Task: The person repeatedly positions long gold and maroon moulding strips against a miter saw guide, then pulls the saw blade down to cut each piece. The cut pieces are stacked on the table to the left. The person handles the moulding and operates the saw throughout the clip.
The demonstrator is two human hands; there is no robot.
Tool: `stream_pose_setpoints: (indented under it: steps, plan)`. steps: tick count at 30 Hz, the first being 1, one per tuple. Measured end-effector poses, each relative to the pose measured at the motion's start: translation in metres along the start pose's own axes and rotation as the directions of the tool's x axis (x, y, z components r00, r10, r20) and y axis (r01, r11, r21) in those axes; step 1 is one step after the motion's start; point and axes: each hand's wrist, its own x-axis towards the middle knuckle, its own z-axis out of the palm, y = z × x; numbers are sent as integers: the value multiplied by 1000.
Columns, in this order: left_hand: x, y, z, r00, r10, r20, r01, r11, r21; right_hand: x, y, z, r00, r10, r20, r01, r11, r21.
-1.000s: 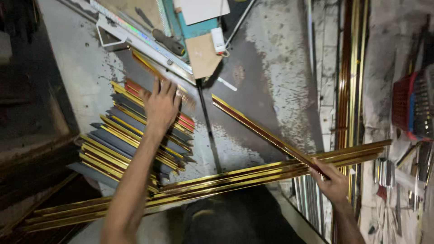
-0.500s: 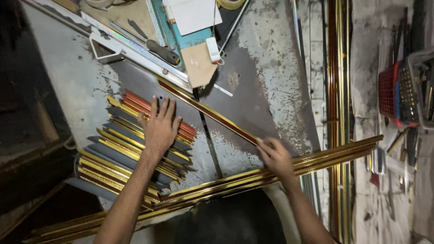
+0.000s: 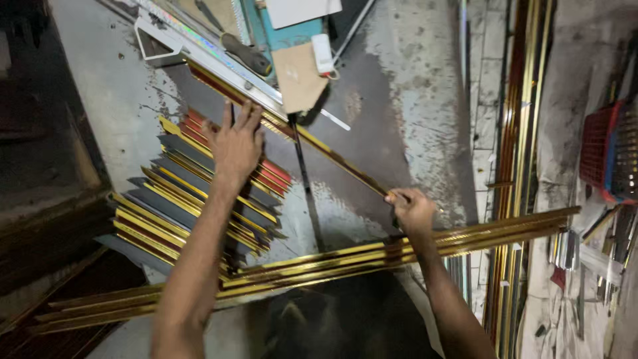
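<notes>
The right hand (image 3: 413, 211) is closed around the near end of a long gold strip (image 3: 332, 154), a thin moulding length with a shiny gilded face and a dark red edge that shows toward its far end. The strip lies slantwise across the grey, stained worktable (image 3: 399, 86), running from the right hand up and left beneath a silver guide rail (image 3: 206, 56), where its far end passes under the rail's edge. The left hand (image 3: 236, 143) is spread flat, fingers wide apart, and presses palm-down on a stack (image 3: 179, 206) of short cut pieces, gripping nothing. Those pieces are mitred at the ends and fanned in rows, showing gold faces, grey backs and some red bands. Nearer the person, a bundle (image 3: 372, 256) of long gold mouldings lies across the table from lower left to right, passing just below the right wrist. More long gold and brown lengths (image 3: 522, 133) stand along the right side, beside a red basket (image 3: 601, 149). A brown card (image 3: 297, 76) lies near the rail.
</notes>
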Motion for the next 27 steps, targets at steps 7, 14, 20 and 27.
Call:
stream_pose_setpoints:
  steps: [7,14,20,27]
  plan:
    - [-59,-17,18,987,23,161,-31,998,50,2,-4,-8,985,-161,-67,168,979,113]
    - [-85,-2,35,996,35,-81,-42,996,-85,-8,-88,49,996,-83,-39,89,981,172]
    - [-42,12,39,992,123,-38,-128,978,-162,33,-174,125,962,266,-63,-172,767,618]
    - [39,-37,36,1000,13,19,-13,1000,-9,87,-115,106,934,268,236,-296,216,930]
